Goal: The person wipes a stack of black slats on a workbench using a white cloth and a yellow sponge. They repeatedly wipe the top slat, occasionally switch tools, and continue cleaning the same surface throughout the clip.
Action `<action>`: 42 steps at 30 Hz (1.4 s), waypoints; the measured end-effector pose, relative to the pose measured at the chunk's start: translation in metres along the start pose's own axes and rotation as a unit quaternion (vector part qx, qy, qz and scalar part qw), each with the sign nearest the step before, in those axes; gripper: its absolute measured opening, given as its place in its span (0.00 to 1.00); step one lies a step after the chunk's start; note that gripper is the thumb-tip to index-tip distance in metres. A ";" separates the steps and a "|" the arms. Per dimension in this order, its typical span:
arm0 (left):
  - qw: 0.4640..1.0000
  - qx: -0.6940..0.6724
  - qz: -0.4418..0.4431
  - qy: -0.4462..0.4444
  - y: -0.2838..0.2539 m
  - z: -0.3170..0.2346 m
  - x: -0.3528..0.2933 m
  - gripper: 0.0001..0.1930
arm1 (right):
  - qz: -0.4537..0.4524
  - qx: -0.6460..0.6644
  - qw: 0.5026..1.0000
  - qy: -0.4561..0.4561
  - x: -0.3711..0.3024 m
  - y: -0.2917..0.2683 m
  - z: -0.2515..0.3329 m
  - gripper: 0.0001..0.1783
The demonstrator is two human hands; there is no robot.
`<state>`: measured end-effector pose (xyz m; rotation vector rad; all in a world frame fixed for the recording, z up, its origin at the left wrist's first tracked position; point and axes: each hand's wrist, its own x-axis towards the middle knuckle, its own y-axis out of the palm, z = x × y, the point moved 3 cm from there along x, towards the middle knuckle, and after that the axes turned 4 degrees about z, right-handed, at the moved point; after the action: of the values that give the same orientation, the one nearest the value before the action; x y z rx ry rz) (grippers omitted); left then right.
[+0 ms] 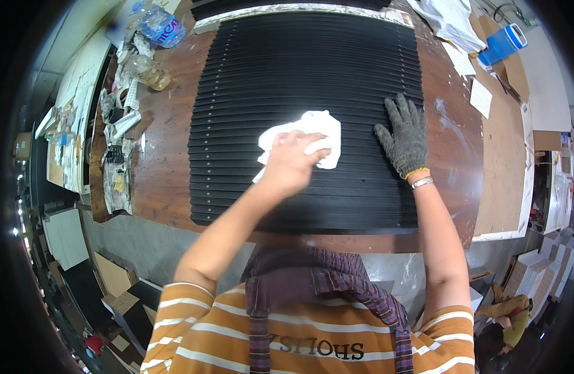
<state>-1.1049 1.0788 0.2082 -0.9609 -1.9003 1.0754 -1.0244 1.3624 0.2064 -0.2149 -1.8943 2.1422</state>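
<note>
A wide black pleated sheet (268,75), ribbed from side to side with small pale dots along both edges, lies on a brown wooden table (162,143). My bare left hand (291,163) is closed on a crumpled white cloth (327,134) and presses it against the ribs near the middle. Wearing a dark grey knit glove with a yellow cuff, my right hand (404,138) rests with spread fingers on the sheet's right side. Nothing shows in it.
At the far left stand a clear plastic bottle (165,28) and a clear jar (148,71), beside crumpled paper. A blue jug (504,45) and white plastic bag (452,25) lie far right. Cardboard boxes (530,274) fill the floor at right, where another person (508,318) shows.
</note>
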 end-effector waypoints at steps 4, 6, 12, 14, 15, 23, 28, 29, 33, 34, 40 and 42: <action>0.993 0.066 0.000 -0.094 -0.048 0.001 0.018 0.18 | -0.011 0.003 1.000 0.009 -0.011 0.006 -0.006 0.38; 0.998 0.022 -0.043 -0.034 -0.045 -0.032 0.036 0.17 | -0.017 0.007 1.000 0.002 -0.008 0.009 -0.009 0.38; 0.986 -0.111 0.058 0.109 0.016 -0.087 0.032 0.15 | 0.005 0.000 1.000 0.015 -0.006 0.008 -0.009 0.38; 0.997 -0.019 -0.011 0.071 -0.013 -0.049 0.003 0.12 | -0.004 0.016 1.000 0.012 -0.009 0.004 -0.007 0.38; 0.999 0.045 0.014 0.018 -0.025 -0.040 -0.005 0.11 | 0.000 0.017 1.000 0.019 -0.009 0.004 -0.007 0.38; 0.985 -0.010 0.049 0.167 0.052 -0.120 0.026 0.25 | -0.020 0.017 1.000 0.003 -0.008 0.011 -0.011 0.37; 0.996 0.067 0.047 -0.036 0.001 0.048 -0.126 0.22 | -0.003 0.027 1.000 0.006 -0.009 0.003 -0.010 0.37; 0.992 0.097 0.047 -0.059 -0.022 0.084 -0.161 0.21 | 0.020 0.033 0.999 0.018 -0.011 0.001 -0.010 0.38; 0.960 0.162 -0.086 -0.210 -0.090 0.097 -0.182 0.15 | -0.005 0.059 0.998 0.004 -0.053 -0.016 -0.011 0.39; 0.967 0.110 -0.129 -0.190 -0.089 0.068 -0.154 0.15 | 0.002 0.055 0.998 -0.003 -0.066 -0.017 -0.011 0.39; 0.997 -0.039 0.063 0.029 0.024 -0.093 -0.010 0.16 | 0.009 0.044 0.999 0.006 -0.090 -0.007 -0.007 0.39; 0.999 0.000 0.038 0.035 0.036 -0.055 -0.050 0.18 | -0.004 0.048 0.999 0.004 -0.088 -0.005 -0.007 0.39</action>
<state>-1.0261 1.0676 0.1855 -1.0654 -1.8203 1.0726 -0.9378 1.3434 0.2042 -0.1941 -1.7789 2.2179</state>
